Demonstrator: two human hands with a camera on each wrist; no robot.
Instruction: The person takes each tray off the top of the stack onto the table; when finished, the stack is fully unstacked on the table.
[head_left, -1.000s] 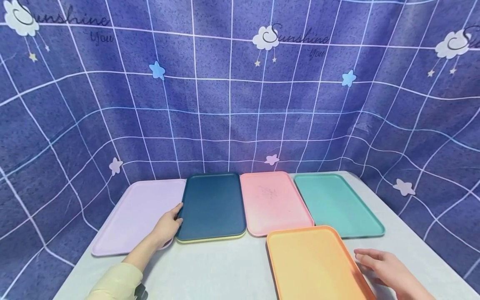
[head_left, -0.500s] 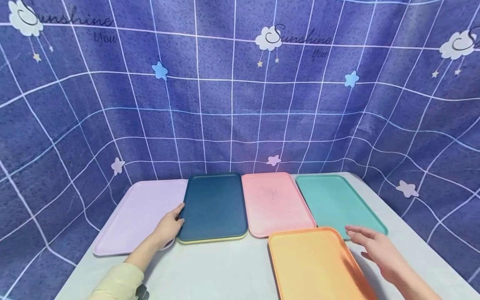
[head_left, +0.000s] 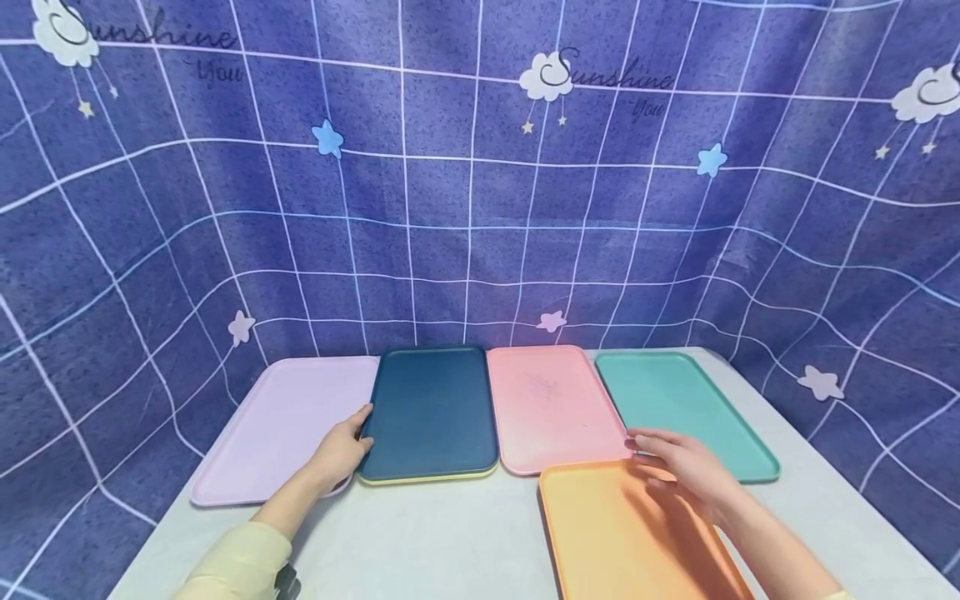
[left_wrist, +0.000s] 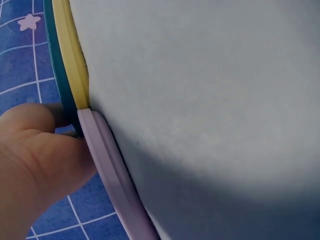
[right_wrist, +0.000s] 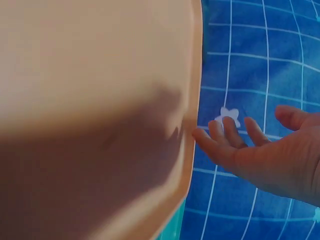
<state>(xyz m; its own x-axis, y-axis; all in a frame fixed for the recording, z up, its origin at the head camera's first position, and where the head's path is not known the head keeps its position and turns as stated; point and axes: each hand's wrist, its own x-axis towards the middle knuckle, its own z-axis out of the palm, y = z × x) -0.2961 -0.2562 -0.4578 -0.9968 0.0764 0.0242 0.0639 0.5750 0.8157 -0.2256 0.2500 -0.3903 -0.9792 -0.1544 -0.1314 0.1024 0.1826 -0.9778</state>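
A dark blue tray lies on a yellow tray, of which only the rim shows. My left hand touches the blue tray's left edge with extended fingers, its wrist over the lilac tray. In the left wrist view, this hand sits beside the stacked rims, its fingertips partly hidden behind the blue one. My right hand hovers palm-down over the far right part of an orange tray, casting a shadow there. The right wrist view shows its fingers spread and loosely bent, holding nothing.
A pink tray with faint dark marks and a green tray lie in the back row. All trays rest on a whitish tabletop. Behind and at both sides hangs a blue checked curtain with stars and clouds.
My right hand has moved from beside the orange tray's right edge leftward and forward, over its far right part. The left hand stays at the blue tray's edge. The trays have not visibly moved.
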